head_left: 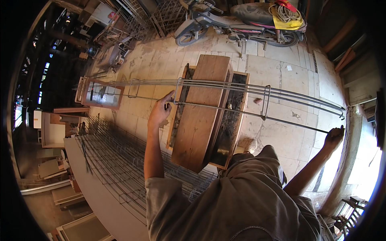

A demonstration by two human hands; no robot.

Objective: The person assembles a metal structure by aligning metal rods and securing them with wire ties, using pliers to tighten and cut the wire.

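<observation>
A long cage of thin steel rods (225,84) lies across a wooden bench (205,96), joined by rectangular wire stirrups (265,102). At the far right, my right hand (334,136) is closed round the end of the near steel rod (293,122). The other rods end in small hooks just beyond that hand. My left hand (161,110) is beside a stirrup left of the bench, at the near rod. Its index finger and thumb are apart, with the rod running between them; the remaining fingers are partly hidden.
Several finished wire cages (124,156) are piled at my left, over a grey panel (92,180). A glass-topped wooden frame (104,94) stands under the cage's far left end. Across the tiled floor is a parked motorcycle (241,20) with coiled rope on its seat. Dark trays flank the bench.
</observation>
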